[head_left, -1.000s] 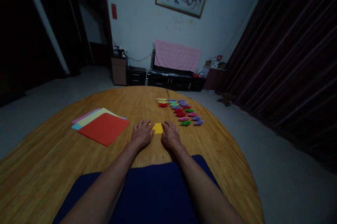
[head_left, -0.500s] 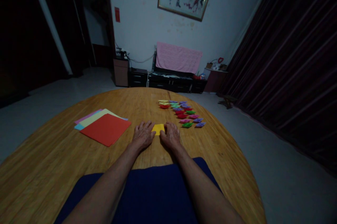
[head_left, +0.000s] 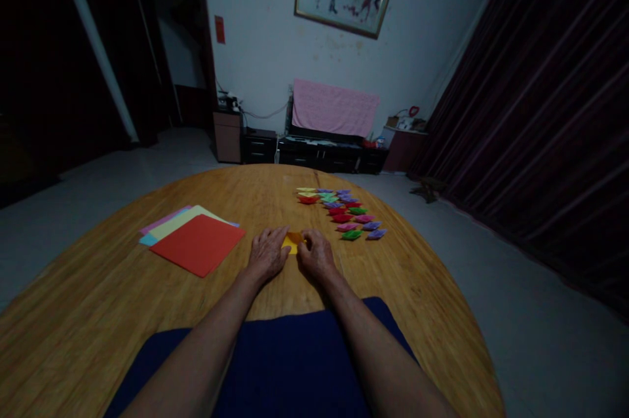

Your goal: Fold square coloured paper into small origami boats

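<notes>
A small folded sheet of yellow paper lies on the wooden table between my two hands. Its far edge is raised and looks darker, like a flap tilting up. My left hand lies flat at the paper's left side, fingers stretched forward and thumb at its near left edge. At the right side, my right hand has its fingers curled and pinches the paper's raised right edge. Parts of the paper are hidden under the fingers.
Large coloured sheets, red on top, lie fanned at left on the round table. Several small folded paper boats stand in rows at right. A dark blue cloth covers the near edge.
My right hand's fingers have curled in and moved slightly left, lifting the far part of the yellow paper. My left hand stays nearly in place.
</notes>
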`<state>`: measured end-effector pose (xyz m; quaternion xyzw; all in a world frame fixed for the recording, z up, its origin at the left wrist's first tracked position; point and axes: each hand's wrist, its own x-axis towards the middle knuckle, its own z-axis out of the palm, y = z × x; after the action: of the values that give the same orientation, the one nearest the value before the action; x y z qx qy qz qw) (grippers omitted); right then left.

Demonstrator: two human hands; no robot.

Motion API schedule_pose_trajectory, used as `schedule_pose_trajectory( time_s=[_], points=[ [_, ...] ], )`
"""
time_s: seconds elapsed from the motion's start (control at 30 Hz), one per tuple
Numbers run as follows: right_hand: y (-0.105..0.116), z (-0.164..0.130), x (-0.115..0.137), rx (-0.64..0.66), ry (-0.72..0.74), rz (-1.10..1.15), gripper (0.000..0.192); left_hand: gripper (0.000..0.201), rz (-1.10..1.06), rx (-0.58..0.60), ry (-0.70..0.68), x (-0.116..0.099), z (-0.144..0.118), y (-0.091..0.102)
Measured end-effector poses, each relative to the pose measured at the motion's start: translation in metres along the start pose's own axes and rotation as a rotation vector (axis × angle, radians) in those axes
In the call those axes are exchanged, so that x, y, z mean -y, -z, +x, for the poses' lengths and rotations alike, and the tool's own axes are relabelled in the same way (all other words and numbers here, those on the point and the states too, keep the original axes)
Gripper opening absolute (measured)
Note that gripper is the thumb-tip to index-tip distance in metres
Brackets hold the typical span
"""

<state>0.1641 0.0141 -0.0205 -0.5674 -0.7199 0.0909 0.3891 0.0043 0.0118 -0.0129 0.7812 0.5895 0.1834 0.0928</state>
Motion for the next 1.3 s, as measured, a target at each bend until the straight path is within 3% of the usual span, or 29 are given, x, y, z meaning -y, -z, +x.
schedule_pose_trajectory(
  time_s=[0.23,0.33,0.53,0.7,0.87,1.13,1.3],
  points=[
    [0.000,0.006,-0.001,-0.141,-0.007,0.260,0.019,0.066,-0.338,-0.223,0.065,0.001,0.010,-0.001],
    [0.000,0.007,-0.001,-0.164,-0.005,0.360,0.015,0.064,-0.533,-0.262,0.150,0.000,0.015,-0.002],
    [0.003,0.009,0.001,-0.159,-0.091,0.500,0.011,0.072,-1.027,-0.235,0.314,-0.005,0.020,-0.007],
    [0.005,0.009,0.001,-0.162,-0.129,0.566,0.011,0.085,-1.361,-0.158,0.341,-0.011,0.016,0.002],
    [0.003,0.009,0.002,-0.167,-0.128,0.603,0.014,0.088,-1.432,-0.218,0.310,-0.007,0.018,0.000],
    [0.007,0.011,0.010,-0.152,-0.335,1.033,0.038,0.081,-1.467,-0.236,0.316,-0.004,0.020,-0.001],
    [0.008,0.011,0.006,-0.067,-0.368,1.041,0.038,0.077,-1.485,-0.227,0.314,-0.007,0.018,0.004]
  ],
)
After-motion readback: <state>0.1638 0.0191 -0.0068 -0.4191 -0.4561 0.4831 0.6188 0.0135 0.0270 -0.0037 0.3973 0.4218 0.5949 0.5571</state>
